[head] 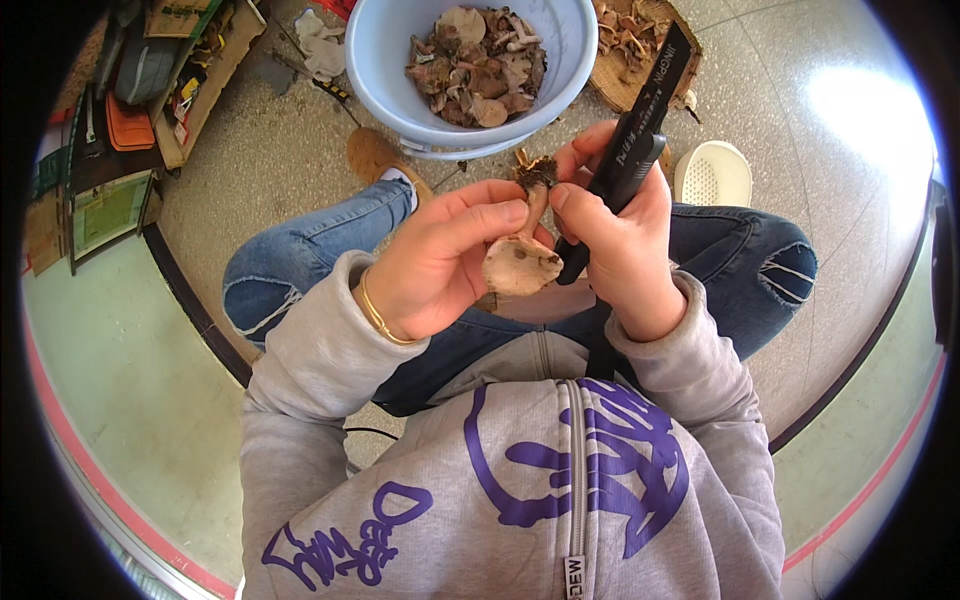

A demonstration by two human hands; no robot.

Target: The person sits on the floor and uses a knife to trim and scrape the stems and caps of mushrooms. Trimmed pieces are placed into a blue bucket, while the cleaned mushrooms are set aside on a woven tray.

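Observation:
My left hand (439, 259) grips the stem of a mushroom (523, 266) between thumb and fingers. Its pale cap, marked with dark spots, points down towards me, and dark soil clings to the stem base (537, 172) at the top. A black utility knife (636, 127) bearing writing lies slanted through my right hand (626, 240); I cannot make out a bare blade. The thumb and index finger of that hand are at the soiled stem base. Just beyond my hands stands a light-blue plastic bucket (379, 71) with many mushrooms (484, 79) in it.
A woven basket (609, 91) of mushroom pieces sits right of the bucket. On the floor are a cream perforated shoe (712, 174), a white cloth item (321, 46) and a yellow-and-black handled tool (332, 91). A wooden drawer (196, 109) with tools stands at upper left.

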